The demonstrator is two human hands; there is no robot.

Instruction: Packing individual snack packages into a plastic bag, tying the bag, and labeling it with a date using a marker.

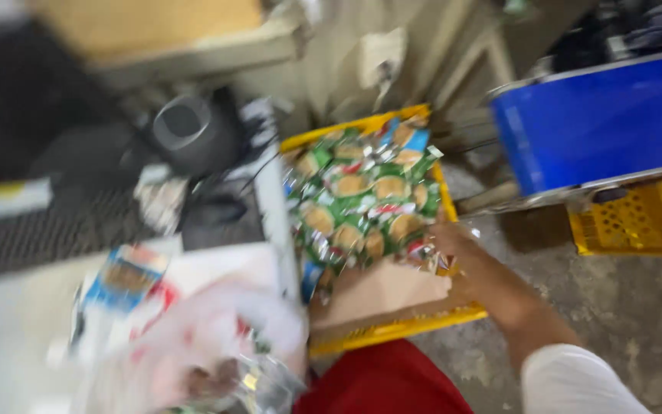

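The view is blurred by motion. My right hand (447, 244) reaches from the lower right into a yellow plastic crate (392, 331) and touches a heap of green and silver snack packets (362, 195). Whether its fingers close on a packet is hidden by the blur. A brown cardboard sheet (377, 295) lies in the crate's near end. At the lower left a whitish, pink-tinted plastic bag (201, 337) is bunched up. A brownish shape (210, 380) behind it may be my left hand, but I cannot tell its grip.
A white surface (9, 330) at the left carries a blue and orange packet (126, 276). Behind it are a dark round device (185, 130) and a black mat. A blue panel (599, 123) and another yellow crate (637, 218) stand at the right on the concrete floor.
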